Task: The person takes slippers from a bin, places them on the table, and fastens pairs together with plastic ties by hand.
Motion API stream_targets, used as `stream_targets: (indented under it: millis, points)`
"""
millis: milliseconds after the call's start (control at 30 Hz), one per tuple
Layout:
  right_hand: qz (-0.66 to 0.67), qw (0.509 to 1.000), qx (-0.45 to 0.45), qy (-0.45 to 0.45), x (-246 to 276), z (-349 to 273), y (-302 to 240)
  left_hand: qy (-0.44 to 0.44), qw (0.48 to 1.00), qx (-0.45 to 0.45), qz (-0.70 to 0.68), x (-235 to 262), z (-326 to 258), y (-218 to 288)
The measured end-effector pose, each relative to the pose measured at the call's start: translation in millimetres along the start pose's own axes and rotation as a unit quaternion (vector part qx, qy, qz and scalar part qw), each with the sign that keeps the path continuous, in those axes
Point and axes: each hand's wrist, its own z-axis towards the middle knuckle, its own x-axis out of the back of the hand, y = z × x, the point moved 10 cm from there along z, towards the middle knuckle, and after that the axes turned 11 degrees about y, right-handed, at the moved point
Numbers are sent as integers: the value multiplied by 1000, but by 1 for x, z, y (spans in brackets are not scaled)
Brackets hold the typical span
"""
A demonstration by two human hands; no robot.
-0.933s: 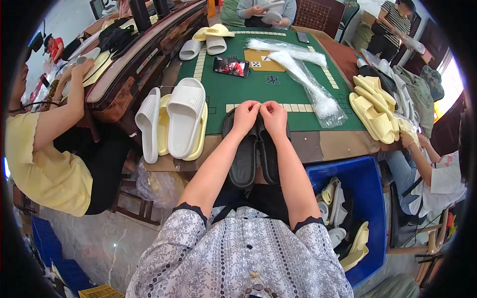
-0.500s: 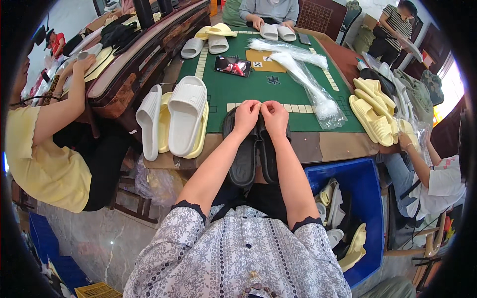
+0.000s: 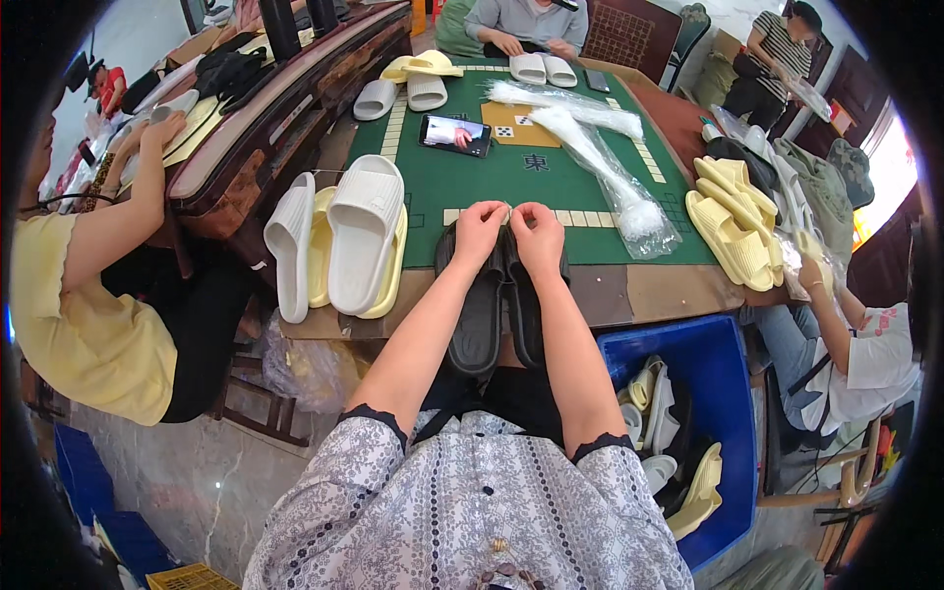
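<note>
Left hand (image 3: 479, 232) and right hand (image 3: 537, 236) nearly meet over black slippers (image 3: 477, 329) at the near edge of the worktop (image 3: 644, 292), fingers pressed together, perhaps pinching something too small to make out; grey slippers (image 3: 362, 246) stand left

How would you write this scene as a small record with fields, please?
Left grip: pinching, over the black slippers
Right grip: pinching, close beside the left one
Between them: too small to tell
Table, left: off-white slippers, yellow slippers
Table, right: yellow slipper pile
Table, middle: lit phone, clear bags with white strands
Blue bin: holds assorted slippers
</note>
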Motion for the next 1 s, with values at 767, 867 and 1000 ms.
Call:
stream_targets:
  millis: [767, 867, 1000]
  points:
    - [-14, 997, 69, -16, -4, -1, -10, -33, 993, -69, 88, -1, -3, 13]
    - [34, 999, 38, -4, -2, 0, -7, -13, 999, -41, 8, 2, -1, 15]
    - [13, 999, 31, -12, -2, 0, 0, -28, 996, 57, -57, -4, -2, 5]
